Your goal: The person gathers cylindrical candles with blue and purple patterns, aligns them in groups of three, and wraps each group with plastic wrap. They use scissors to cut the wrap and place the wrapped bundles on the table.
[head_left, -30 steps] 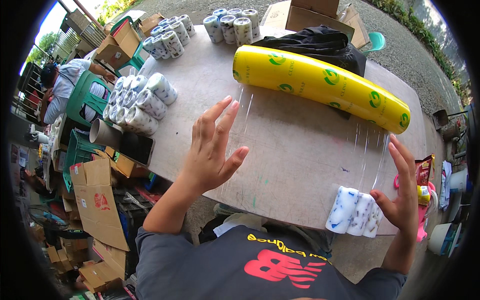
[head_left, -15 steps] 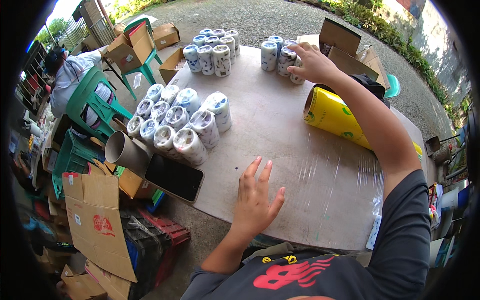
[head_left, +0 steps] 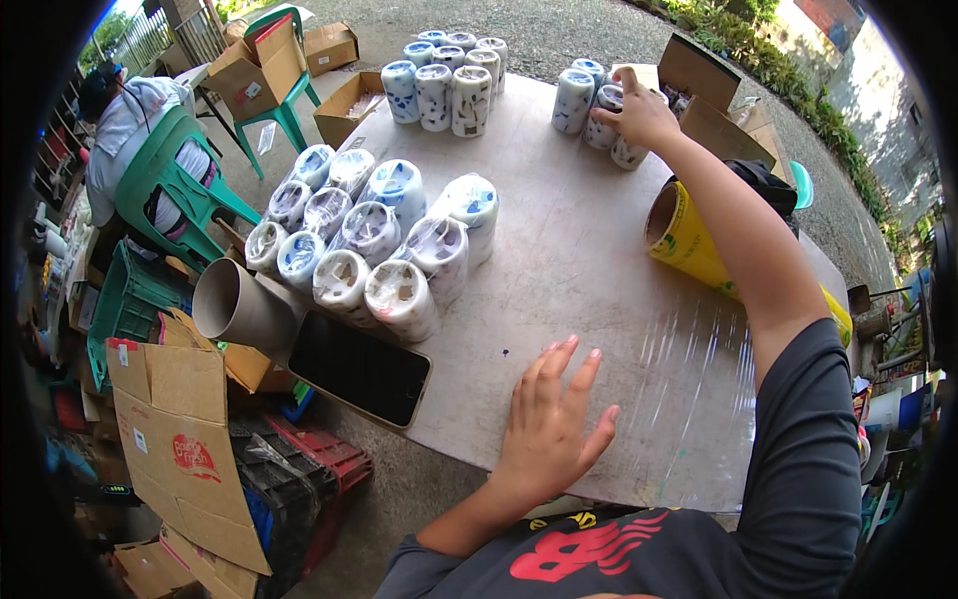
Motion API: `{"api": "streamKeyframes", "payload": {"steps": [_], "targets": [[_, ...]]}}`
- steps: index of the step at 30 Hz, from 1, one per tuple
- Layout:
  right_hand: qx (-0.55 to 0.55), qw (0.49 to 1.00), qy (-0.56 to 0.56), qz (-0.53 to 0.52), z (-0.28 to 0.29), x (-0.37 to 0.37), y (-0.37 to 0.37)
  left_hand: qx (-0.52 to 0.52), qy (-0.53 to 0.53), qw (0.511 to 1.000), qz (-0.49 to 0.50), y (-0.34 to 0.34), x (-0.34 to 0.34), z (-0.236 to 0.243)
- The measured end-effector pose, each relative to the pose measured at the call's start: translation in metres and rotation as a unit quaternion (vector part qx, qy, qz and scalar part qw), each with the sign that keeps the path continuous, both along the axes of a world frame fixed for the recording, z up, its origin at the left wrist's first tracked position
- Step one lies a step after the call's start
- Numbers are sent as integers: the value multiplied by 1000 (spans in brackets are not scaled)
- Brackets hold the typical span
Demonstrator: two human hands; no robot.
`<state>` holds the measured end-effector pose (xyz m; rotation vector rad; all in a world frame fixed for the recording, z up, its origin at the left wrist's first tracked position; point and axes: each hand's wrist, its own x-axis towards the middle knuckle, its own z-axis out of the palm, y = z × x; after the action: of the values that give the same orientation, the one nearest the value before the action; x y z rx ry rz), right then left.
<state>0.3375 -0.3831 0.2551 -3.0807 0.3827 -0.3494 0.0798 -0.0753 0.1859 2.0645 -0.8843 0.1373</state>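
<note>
At the far right of the table, my right hand [head_left: 644, 117] closes its thumb and fingers round the top of a white patterned cylinder [head_left: 605, 128], which looks like a pillar candle. Other such cylinders [head_left: 573, 103] stand upright against it, one partly hidden by my hand. My left hand [head_left: 549, 424] is open near the front edge, fingers stretched out, holding nothing. Left of it lie a black phone [head_left: 359, 367] and a block of film-wrapped cylinders [head_left: 401, 295] in rows. Another upright group [head_left: 470, 100] stands at the table's far edge.
A yellow roll [head_left: 689, 245] lies under my right forearm, with a black bag behind it. Clear film covers the table [head_left: 639, 399] at right. A grey tube [head_left: 239, 304] juts past the left edge. Cardboard boxes [head_left: 185, 429], crates and a seated person [head_left: 130, 140] are at left.
My right hand has gone from reaching over the far right cylinders to gripping one by its top. My left hand has lowered slightly toward the table. The whole view has shifted a little.
</note>
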Motion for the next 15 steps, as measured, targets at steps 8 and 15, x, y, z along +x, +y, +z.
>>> {"api": "streamKeyframes", "payload": {"steps": [8,15], "targets": [[7,999,28,23,6,1,29,16,-1,1000,0,-1,-1,2],[-10,993,17,118,6,-2,19,13,-4,1000,-1,-2,0,3]]}}
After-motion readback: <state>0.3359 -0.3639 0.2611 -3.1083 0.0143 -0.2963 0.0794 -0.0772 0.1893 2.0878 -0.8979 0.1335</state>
